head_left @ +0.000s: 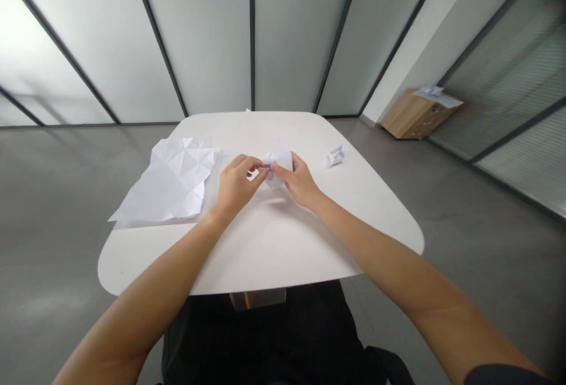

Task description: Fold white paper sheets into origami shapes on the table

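A small folded white paper piece (279, 162) sits over the middle of the white table (274, 243). My left hand (236, 187) pinches its left side with thumb and fingertips. Its right side is pinched by my right hand (299, 181), fingers closed on the paper. Both hands meet at the piece, just above the tabletop.
A large creased white sheet (170, 180) lies on the table's left part. A small finished folded paper (336, 154) rests at the right rear. A wooden cabinet (413, 115) with papers on top stands on the floor at the far right, by glass walls.
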The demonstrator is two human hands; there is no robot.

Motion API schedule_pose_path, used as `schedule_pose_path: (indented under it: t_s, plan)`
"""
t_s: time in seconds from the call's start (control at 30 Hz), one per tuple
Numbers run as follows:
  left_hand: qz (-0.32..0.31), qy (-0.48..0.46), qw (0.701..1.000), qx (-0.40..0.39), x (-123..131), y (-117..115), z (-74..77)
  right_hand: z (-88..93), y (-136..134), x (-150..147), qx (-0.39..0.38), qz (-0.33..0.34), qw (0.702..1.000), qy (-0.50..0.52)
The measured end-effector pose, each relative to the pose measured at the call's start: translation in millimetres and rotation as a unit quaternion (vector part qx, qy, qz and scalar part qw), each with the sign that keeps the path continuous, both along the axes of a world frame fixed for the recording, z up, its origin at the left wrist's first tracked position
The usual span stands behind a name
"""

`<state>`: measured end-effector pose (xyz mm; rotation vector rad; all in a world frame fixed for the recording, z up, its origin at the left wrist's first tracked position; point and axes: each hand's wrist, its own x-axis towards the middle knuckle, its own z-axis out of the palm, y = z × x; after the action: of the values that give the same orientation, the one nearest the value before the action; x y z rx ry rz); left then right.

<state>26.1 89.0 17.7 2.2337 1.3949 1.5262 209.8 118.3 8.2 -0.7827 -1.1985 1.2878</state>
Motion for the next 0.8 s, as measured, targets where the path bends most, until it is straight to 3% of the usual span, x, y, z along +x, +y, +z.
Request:
schedule_pose_path:
  t_s: [0.17,0.57,0.8]
  plan:
    - [0.035,0.067,0.997,-0.024,-4.8,2.4,-2.8,-0.2,-0.7,-0.9,0.023,-0.010,1.000,-0.017]
    - [0.018,0.020,0.997,-0.072,-10.0,9.5,-9.8,2.0,-3.7,-2.9,-0.032,0.051,0.998,-0.025]
    - [-0.002,0.081,0.997,-0.017,-18.3,13.4,-13.3,-0.1,-2.9,-3.5,-0.058,0.064,0.996,0.017]
